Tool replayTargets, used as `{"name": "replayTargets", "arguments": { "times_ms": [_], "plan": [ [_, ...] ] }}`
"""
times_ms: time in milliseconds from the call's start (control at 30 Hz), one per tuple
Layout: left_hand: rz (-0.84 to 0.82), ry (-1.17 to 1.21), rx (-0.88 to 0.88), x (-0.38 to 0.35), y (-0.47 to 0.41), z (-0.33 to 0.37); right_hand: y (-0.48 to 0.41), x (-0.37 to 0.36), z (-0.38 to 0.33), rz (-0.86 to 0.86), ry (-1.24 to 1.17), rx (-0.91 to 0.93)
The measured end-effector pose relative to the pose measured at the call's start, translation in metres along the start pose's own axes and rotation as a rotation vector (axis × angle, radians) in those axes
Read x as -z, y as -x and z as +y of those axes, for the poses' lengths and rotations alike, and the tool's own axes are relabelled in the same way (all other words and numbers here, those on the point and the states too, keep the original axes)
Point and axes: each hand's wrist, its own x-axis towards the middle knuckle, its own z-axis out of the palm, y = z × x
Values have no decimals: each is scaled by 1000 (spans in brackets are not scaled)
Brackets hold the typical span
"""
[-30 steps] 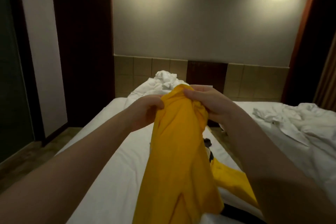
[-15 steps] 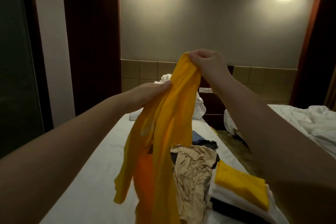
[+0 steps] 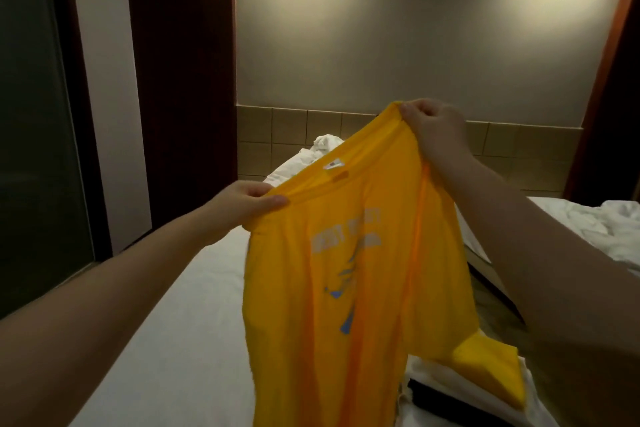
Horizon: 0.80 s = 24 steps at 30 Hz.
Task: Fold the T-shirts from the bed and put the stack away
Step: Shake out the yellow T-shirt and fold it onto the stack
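A yellow T-shirt point(image 3: 349, 288) with a faint printed design hangs spread in the air above the bed point(image 3: 166, 333). My left hand point(image 3: 244, 199) pinches its top edge at the left shoulder. Higher up and to the right, my right hand point(image 3: 433, 125) grips the other shoulder. The collar with its label sags between them. A stack of folded shirts point(image 3: 485, 378), yellow on top of white and black, lies at the lower right on the bed, partly hidden by the hanging shirt.
Rumpled white bedding point(image 3: 322, 149) sits at the head of the bed. A second bed point(image 3: 595, 225) with crumpled sheets stands to the right across a narrow floor gap. A dark glass panel point(image 3: 34, 121) and wood trim line the left wall.
The bunched shirt has been opened out. My hands moved apart, the left one down and left, and the shirt now hangs flat with its print showing.
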Motion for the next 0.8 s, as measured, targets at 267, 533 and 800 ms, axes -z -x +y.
{"name": "replayTargets", "arguments": {
  "times_ms": [267,533,800],
  "plan": [
    [46,235,116,35,1,-8,4,9,15,-261,83,4],
    [-64,267,235,49,9,-17,16,21,39,-644,113,-182],
    [-308,332,174,61,7,-29,24,20,48,-720,-21,-260]
  ]
}}
